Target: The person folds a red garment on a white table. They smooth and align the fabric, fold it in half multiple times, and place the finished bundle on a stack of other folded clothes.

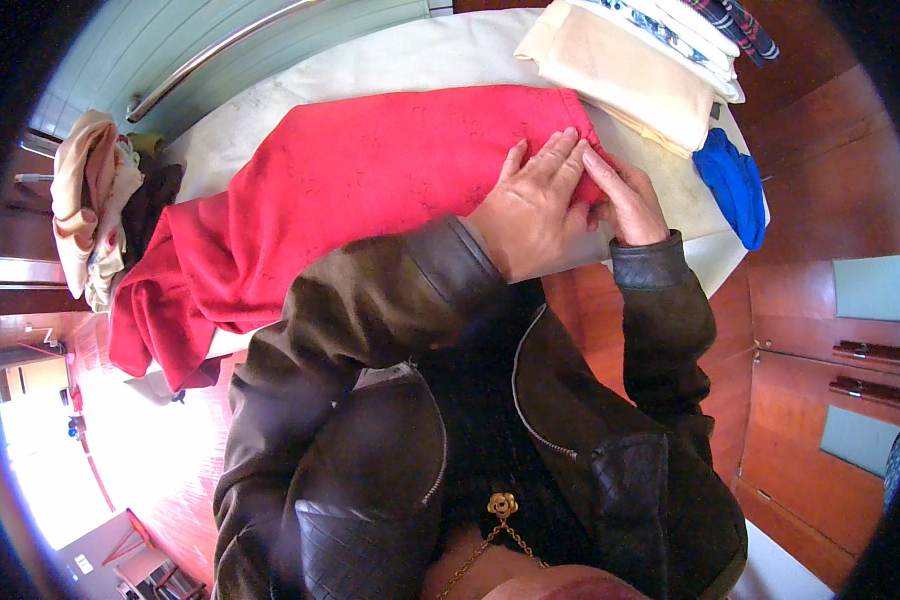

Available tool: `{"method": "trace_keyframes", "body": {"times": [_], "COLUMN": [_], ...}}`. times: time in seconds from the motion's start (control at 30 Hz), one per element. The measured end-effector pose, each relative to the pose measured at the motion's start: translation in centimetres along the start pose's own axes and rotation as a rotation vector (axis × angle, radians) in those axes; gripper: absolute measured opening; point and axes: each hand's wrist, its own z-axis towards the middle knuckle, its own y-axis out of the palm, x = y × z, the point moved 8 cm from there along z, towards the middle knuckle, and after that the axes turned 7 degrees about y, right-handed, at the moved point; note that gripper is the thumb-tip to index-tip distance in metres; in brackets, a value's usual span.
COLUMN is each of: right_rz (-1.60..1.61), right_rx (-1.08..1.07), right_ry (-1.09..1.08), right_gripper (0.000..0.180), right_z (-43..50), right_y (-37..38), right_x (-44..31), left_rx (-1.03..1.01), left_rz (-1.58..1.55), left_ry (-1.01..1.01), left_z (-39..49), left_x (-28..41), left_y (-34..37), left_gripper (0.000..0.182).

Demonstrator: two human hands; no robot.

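A red fleecy garment (pixel 390 157) is spread across the white-covered surface before me, flat on the right and bunched in loose folds on the left. Its gathered hem (pixel 574 105) is at the right end. My left hand (pixel 529 196) lies palm down over that end, fingers on the cloth near the hem and thumb at its lower edge. Close against its fingertips, my right hand (pixel 634 199) pinches the same end, thumb on top. The right hand's other fingers are partly hidden behind the cloth.
Folded cream cloth (pixel 622 71) and other folded textiles are stacked at the back right. A blue cloth (pixel 733 187) sits by the white cover's (pixel 420 56) right edge. Crumpled beige clothing (pixel 82 202) is piled at far left. A metal rail (pixel 217 56) runs behind; wooden cabinets (pixel 810 390) stand at right.
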Motion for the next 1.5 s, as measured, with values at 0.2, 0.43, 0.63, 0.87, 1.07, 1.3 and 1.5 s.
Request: {"method": "trace_keyframes", "body": {"times": [0.2, 0.43, 0.63, 0.87, 1.07, 1.3, 1.5], "right_rz": [-0.160, -0.172, -0.165, 0.133, 0.277, 0.639, -0.154], "right_rx": [0.061, 0.156, 0.199, 0.273, 0.252, 0.136, 0.058], "right_ry": [-0.066, -0.094, -0.101, -0.190, -0.406, -0.102, -0.414], "right_gripper": [0.036, 0.036, 0.035, 0.028, 0.043, 0.046, 0.038], "right_z": [-0.1, -0.3, 0.1, -0.2, -0.5, -0.8, -2.2], "right_y": [-0.4, -0.5, -1.2, 0.0, 4.1, 7.0, 15.3], "right_x": [-0.2, -0.3, 0.1, -0.9, -0.4, -0.2, -2.9], "left_rx": [0.132, -0.048, -0.184, -0.269, -0.181, -0.056, -0.099], "left_rz": [0.030, 0.221, 0.278, 0.266, 0.300, 0.318, 0.256], "left_ry": [-0.145, -0.285, -0.302, -0.381, -0.416, -0.411, -0.430], "left_z": [0.1, -1.0, -2.1, -5.8, -9.0, -9.1, -9.2], "left_x": [-3.6, -7.1, -8.8, -10.2, -10.6, -10.7, -11.2], "left_y": [-0.2, -0.5, -1.3, -3.7, -4.7, -4.3, -3.5], "left_gripper": [0.066, 0.100, 0.122, 0.137, 0.132, 0.114, 0.106]}}
